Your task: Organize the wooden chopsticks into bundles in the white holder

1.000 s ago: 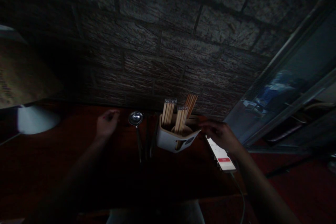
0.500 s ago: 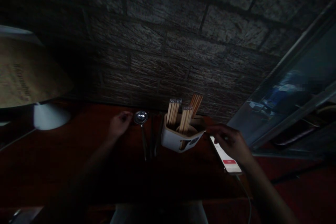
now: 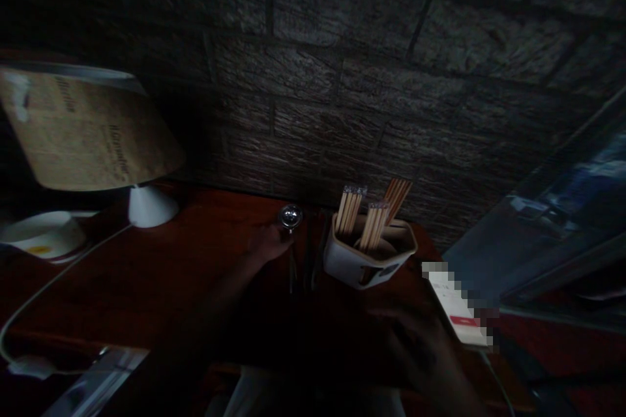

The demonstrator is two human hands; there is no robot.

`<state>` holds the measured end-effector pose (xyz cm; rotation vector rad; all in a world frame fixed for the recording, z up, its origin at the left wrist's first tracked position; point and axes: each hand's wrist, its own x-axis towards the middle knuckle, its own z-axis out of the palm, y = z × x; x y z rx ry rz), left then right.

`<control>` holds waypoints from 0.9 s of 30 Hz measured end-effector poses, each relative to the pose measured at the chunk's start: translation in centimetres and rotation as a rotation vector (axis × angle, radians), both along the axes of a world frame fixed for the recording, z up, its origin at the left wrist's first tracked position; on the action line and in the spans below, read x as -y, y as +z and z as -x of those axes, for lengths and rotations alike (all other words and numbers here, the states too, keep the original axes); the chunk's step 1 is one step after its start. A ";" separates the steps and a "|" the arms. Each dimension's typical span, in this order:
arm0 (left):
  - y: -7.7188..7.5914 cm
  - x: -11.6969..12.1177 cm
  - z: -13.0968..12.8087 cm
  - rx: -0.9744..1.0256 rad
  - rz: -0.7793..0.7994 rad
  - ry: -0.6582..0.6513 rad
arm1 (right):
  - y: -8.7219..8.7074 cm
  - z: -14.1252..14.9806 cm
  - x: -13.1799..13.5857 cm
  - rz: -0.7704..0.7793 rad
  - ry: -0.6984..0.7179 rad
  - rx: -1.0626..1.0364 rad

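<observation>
My left hand [image 3: 270, 244] is at the neck of a shiny metal ladle [image 3: 291, 215], its fingers closed round the handle just below the round bowl. The ladle lies with its bowl toward the wall. Beside it on the right are dark, long utensils [image 3: 315, 257], too dim to name. My right hand [image 3: 415, 345] is over the front part of the table, blurred and in shadow, nearest to the white caddy [image 3: 349, 266] and the phone [image 3: 460, 313]. Its fingers do not show clearly. Bundles of wooden chopsticks [image 3: 374, 225] stand upright in the caddy.
A lamp [image 3: 98, 130] with a printed shade stands on the wooden table [image 3: 205, 221] at the left, near a white bowl [image 3: 46, 234] and a cable. A rough brick wall [image 3: 303, 78] rises behind. A cable runs from the phone past the table's right edge.
My left hand has moved right onto the ladle and closed round its neck. My right hand has come away from the phone and caddy, toward the table's front. The view has turned left.
</observation>
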<state>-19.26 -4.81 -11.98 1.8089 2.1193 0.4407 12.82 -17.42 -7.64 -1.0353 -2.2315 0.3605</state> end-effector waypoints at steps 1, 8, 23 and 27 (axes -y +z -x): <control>0.1 0.1 -0.1 -0.011 0.021 -0.019 | -0.2 0.4 0.1 0.014 0.015 -0.007; -0.1 0.3 -0.2 -0.023 0.045 -0.031 | -1.5 1.6 0.4 0.138 0.089 -0.026; 4.2 2.0 2.7 0.487 -0.566 -0.003 | 2.0 4.8 -0.3 0.301 -0.011 -0.185; 6.0 4.3 0.6 0.569 -0.718 -0.136 | 4.3 6.5 0.3 0.306 -0.039 -0.342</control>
